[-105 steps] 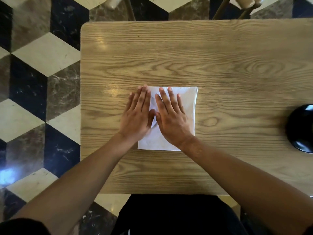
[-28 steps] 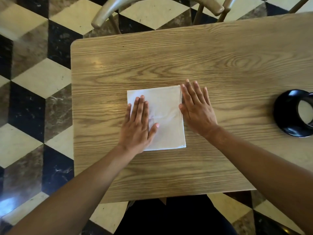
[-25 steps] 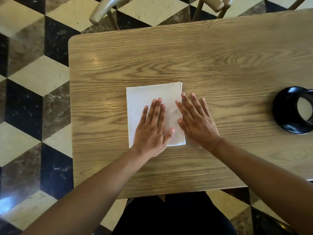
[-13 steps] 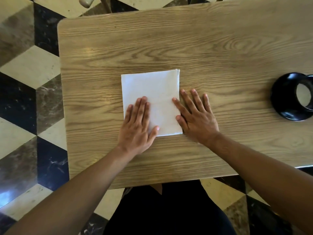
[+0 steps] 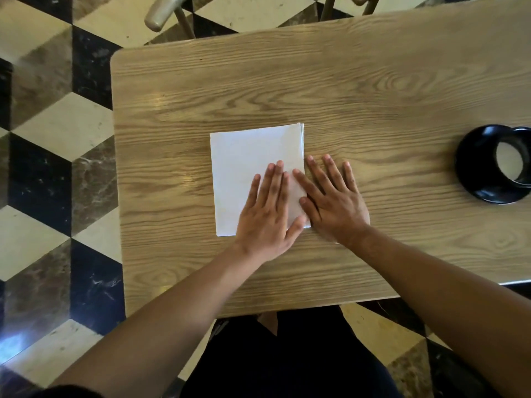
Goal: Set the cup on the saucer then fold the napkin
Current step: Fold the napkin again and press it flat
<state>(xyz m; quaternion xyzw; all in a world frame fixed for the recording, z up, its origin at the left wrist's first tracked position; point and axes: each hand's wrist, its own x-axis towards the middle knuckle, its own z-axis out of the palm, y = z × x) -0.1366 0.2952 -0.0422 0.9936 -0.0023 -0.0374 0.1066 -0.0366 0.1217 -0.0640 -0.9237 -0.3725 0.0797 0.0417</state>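
Observation:
A white napkin (image 5: 250, 170), folded into a near square, lies flat in the middle of the wooden table (image 5: 316, 90). My left hand (image 5: 268, 214) presses flat on its lower right part, fingers together and pointing away from me. My right hand (image 5: 333, 202) lies flat beside the napkin's right edge, index finger and thumb touching that edge, other fingers spread on the wood. Far right, a black cup (image 5: 514, 160) sits on a black saucer (image 5: 474, 165), partly cut off by the frame edge.
A wooden chair (image 5: 166, 15) stands behind the table's far edge. The table's left edge and near edge border a checkered marble floor (image 5: 51, 168). My dark-clothed lap (image 5: 287, 357) is below the near edge.
My left hand slid right across the napkin toward its right edge. My right hand stayed against that edge. The view shifted so the chair shows again at the top.

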